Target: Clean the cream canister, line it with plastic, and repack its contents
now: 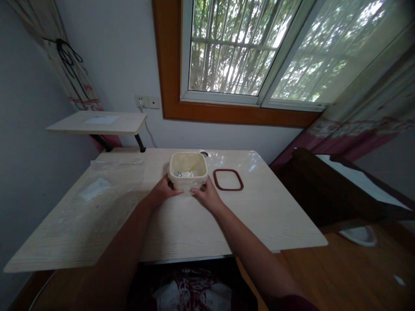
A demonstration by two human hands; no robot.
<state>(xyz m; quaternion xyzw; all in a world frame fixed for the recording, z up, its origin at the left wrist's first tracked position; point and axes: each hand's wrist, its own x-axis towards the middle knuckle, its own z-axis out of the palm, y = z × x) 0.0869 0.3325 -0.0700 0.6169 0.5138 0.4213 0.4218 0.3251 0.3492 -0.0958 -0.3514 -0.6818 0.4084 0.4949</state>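
Both of my hands grip a pale, squarish plastic container [187, 183] from its two sides, near the middle of the desk. My left hand [164, 190] wraps the left side, its thumb lying across the front. On the right side, my right hand [209, 195] does the same. The container has no lid on it, and small white bits lie at its bottom, too small to name. Just right of my right hand, a dark red rounded-square ring [242, 183] lies flat on the desk.
The pale wooden desk [279, 224] meets the wall below the window. A raised shelf [126, 123] on black legs stands at its back left. Clear plastic sheeting [116, 190] with a white label covers the left side. A dark brown piece of furniture [311, 190] stands to the right.
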